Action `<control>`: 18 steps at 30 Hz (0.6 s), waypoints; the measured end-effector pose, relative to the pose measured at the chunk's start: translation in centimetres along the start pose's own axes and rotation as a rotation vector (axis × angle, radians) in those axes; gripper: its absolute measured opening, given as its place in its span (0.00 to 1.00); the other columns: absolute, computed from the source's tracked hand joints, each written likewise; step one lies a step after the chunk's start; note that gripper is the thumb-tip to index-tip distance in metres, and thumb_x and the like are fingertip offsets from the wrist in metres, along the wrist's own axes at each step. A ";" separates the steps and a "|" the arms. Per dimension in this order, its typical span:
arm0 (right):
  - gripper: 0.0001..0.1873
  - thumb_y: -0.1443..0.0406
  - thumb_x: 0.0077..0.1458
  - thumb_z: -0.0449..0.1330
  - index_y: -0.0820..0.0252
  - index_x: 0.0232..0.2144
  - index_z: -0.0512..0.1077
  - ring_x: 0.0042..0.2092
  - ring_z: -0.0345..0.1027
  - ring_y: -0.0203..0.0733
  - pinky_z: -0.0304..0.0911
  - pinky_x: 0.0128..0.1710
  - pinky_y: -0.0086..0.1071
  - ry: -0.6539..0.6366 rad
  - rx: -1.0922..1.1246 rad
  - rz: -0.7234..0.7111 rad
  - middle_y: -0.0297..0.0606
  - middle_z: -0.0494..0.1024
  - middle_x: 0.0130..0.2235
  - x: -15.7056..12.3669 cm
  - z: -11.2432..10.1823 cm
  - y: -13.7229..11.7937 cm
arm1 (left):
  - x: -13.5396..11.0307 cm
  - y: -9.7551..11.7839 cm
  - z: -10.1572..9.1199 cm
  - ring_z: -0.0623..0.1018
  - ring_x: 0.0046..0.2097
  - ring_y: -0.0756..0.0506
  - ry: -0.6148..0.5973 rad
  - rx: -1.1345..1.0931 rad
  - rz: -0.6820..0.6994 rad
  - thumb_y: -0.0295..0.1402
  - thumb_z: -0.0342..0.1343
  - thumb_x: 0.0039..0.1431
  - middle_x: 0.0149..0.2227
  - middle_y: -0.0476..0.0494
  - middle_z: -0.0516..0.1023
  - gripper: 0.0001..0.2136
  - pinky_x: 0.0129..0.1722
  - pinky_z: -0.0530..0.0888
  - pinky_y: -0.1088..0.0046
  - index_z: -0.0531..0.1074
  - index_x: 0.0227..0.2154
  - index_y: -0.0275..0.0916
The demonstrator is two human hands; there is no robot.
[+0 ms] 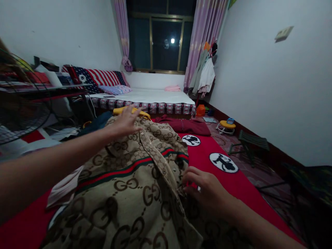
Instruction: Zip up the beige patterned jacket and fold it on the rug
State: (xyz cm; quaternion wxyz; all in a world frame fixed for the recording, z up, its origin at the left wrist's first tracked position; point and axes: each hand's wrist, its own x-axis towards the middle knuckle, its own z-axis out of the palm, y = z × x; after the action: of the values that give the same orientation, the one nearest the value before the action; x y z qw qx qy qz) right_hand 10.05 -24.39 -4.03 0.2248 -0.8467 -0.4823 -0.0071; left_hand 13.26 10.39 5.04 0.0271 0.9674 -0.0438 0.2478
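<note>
Tan cloth jacket with brown GG lettering (145, 183): head view, spread across the lower centre of the frame, a green-and-red stripe crossing it.
Left hand (127, 121): fingers splayed, gripping nothing, over the jacket's upper part near the centre; cannot tell whether they touch it.
Right hand (201, 182): fingers bent, pinching the jacket's front edge, right of the lower centre.
Red cloth with white monkey roundels (228, 183): under the jacket, showing at lower right and lower left.
Dark red folded garment (192, 127): just beyond the jacket, right of centre.
Bright yellow cloth (118, 111): behind the left hand.
</note>
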 end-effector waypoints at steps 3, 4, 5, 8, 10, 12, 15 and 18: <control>0.07 0.63 0.58 0.58 0.56 0.39 0.69 0.42 0.67 0.40 0.59 0.39 0.30 -0.035 0.097 0.133 0.37 0.72 0.42 -1.6 0.4 1.4 | -6.9 6.2 -0.5 0.53 0.66 0.36 -0.177 -0.127 0.352 0.35 0.60 0.55 0.66 0.38 0.50 0.29 0.62 0.57 0.54 0.60 0.60 0.44; 0.11 0.60 0.57 0.59 0.57 0.41 0.69 0.43 0.67 0.42 0.60 0.40 0.31 -0.069 0.096 0.164 0.38 0.73 0.42 -2.2 0.5 1.7 | -9.2 8.1 -1.1 0.54 0.65 0.37 -0.238 -0.177 0.439 0.35 0.60 0.56 0.67 0.41 0.49 0.29 0.61 0.59 0.55 0.59 0.60 0.48; 0.15 0.56 0.56 0.60 0.57 0.43 0.69 0.45 0.67 0.44 0.60 0.42 0.33 -0.111 0.086 0.188 0.39 0.73 0.43 -2.8 0.6 1.9 | -11.4 9.6 -1.9 0.56 0.65 0.38 -0.302 -0.224 0.519 0.36 0.60 0.56 0.67 0.42 0.49 0.30 0.60 0.61 0.58 0.58 0.61 0.50; 0.24 0.52 0.50 0.63 0.57 0.46 0.69 0.46 0.67 0.48 0.60 0.43 0.35 -0.210 0.046 0.213 0.41 0.73 0.45 -4.2 1.2 1.7 | -16.5 11.9 -3.1 0.65 0.59 0.39 -0.445 -0.271 0.651 0.43 0.61 0.53 0.64 0.45 0.58 0.31 0.54 0.67 0.63 0.59 0.59 0.53; 0.16 0.56 0.52 0.62 0.57 0.42 0.71 0.42 0.68 0.45 0.60 0.39 0.33 -0.229 0.020 0.210 0.40 0.75 0.41 -4.5 1.3 1.3 | -18.6 11.5 -2.6 0.73 0.48 0.42 -0.488 -0.233 0.675 0.42 0.60 0.53 0.52 0.45 0.72 0.23 0.46 0.70 0.66 0.66 0.53 0.52; 0.06 0.62 0.55 0.58 0.58 0.35 0.72 0.37 0.69 0.42 0.58 0.35 0.31 -0.209 -0.002 0.196 0.37 0.75 0.35 -4.5 0.5 1.0 | -19.7 10.0 -1.4 0.74 0.37 0.45 -0.530 -0.157 0.654 0.39 0.58 0.55 0.37 0.47 0.76 0.09 0.38 0.69 0.68 0.72 0.40 0.48; 0.09 0.63 0.58 0.54 0.57 0.32 0.73 0.35 0.69 0.41 0.59 0.35 0.31 -0.021 0.013 0.206 0.37 0.76 0.33 -5.0 -2.4 1.5 | -21.0 6.6 -0.2 0.72 0.31 0.46 -0.623 -0.071 0.529 0.32 0.59 0.49 0.28 0.48 0.74 0.03 0.33 0.67 0.70 0.70 0.25 0.43; 0.12 0.58 0.56 0.55 0.56 0.34 0.75 0.37 0.71 0.44 0.62 0.36 0.33 0.215 0.075 0.343 0.38 0.78 0.35 -7.2 -5.0 3.6 | -22.7 2.6 -0.8 0.73 0.30 0.46 -0.633 -0.131 0.362 0.29 0.54 0.46 0.28 0.49 0.75 0.02 0.34 0.69 0.71 0.70 0.22 0.43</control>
State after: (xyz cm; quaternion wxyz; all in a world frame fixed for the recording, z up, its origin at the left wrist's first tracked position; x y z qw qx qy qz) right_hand 10.17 -33.72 -2.56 0.3043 -0.9018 -0.3042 -0.0412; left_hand -7.23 9.45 -5.16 0.0296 0.9689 -0.2364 -0.0665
